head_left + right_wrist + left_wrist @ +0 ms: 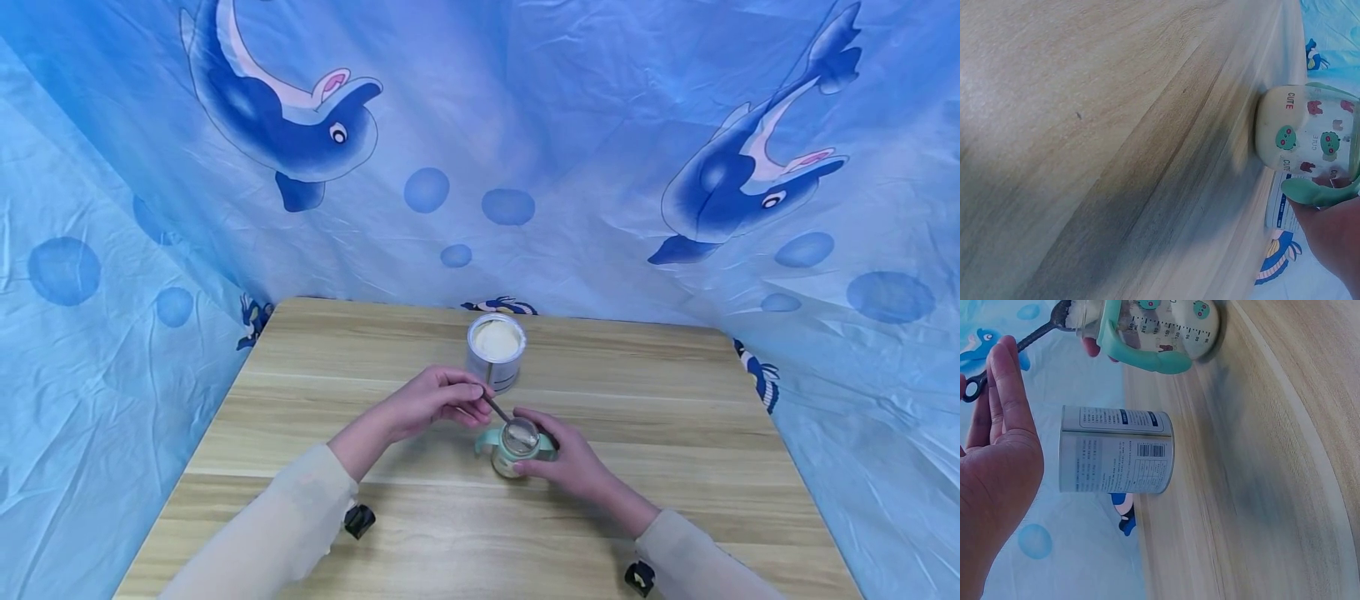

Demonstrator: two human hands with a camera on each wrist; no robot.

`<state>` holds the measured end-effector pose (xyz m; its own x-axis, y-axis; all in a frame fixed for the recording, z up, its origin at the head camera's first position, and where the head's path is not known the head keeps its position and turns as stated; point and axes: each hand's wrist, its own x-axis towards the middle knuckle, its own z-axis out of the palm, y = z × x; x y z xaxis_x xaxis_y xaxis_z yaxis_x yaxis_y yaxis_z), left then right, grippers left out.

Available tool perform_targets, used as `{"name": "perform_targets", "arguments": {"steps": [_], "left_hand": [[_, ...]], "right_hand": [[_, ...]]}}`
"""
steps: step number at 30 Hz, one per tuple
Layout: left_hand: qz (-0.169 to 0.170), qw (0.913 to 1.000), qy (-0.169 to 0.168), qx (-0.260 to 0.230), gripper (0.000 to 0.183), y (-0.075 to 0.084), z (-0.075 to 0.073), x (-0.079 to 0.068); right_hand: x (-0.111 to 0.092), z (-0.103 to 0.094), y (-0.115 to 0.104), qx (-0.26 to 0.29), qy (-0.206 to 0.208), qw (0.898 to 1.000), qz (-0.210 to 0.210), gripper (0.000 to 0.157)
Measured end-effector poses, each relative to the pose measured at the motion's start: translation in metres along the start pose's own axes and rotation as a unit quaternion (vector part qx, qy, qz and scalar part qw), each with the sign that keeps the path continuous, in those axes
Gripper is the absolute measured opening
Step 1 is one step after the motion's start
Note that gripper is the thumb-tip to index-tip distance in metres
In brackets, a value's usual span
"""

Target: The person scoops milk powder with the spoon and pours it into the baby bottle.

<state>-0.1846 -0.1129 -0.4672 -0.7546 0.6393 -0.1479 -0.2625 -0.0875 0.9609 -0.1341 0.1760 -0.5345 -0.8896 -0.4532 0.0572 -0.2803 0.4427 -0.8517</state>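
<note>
My left hand (442,400) pinches the end of a dark spoon (1038,334) between thumb and fingers. The spoon's bowl carries white powder and lies over the mouth of a clear baby bottle (1310,131). This bottle has mint green side handles (1141,356), a printed scale and small cartoon pictures. Around the bottle's right side, my right hand (566,454) holds it by its handle and body while it stands on the table. Just beyond the left hand is an open tin (1116,450) of pale powder, upright, with printed text and a barcode.
The wood-grained table (337,350) extends around the things on all sides. A blue curtain (570,150) printed with dolphins hangs behind the table's far edge and along both sides. Each sleeve has a small black device (360,521) near the wrist.
</note>
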Motion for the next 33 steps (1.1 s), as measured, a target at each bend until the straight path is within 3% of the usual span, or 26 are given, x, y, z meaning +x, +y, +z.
{"name": "perform_targets", "arguments": {"steps": [6, 17, 33], "left_hand": [[0.009, 0.9996, -0.007, 0.025, 0.044, 0.001, -0.002, 0.001], [0.015, 0.9984, -0.009, 0.053, 0.032, 0.004, -0.002, 0.003], [-0.002, 0.9958, 0.009, 0.091, 0.035, 0.014, 0.001, 0.004]], "right_hand": [[0.000, 0.000, -0.001, 0.003, -0.002, 1.000, 0.005, 0.083], [0.000, -0.001, -0.003, 0.004, -0.001, 1.000, 0.003, 0.083], [0.002, -0.001, -0.003, 0.008, -0.005, 1.000, 0.008, 0.084]]}}
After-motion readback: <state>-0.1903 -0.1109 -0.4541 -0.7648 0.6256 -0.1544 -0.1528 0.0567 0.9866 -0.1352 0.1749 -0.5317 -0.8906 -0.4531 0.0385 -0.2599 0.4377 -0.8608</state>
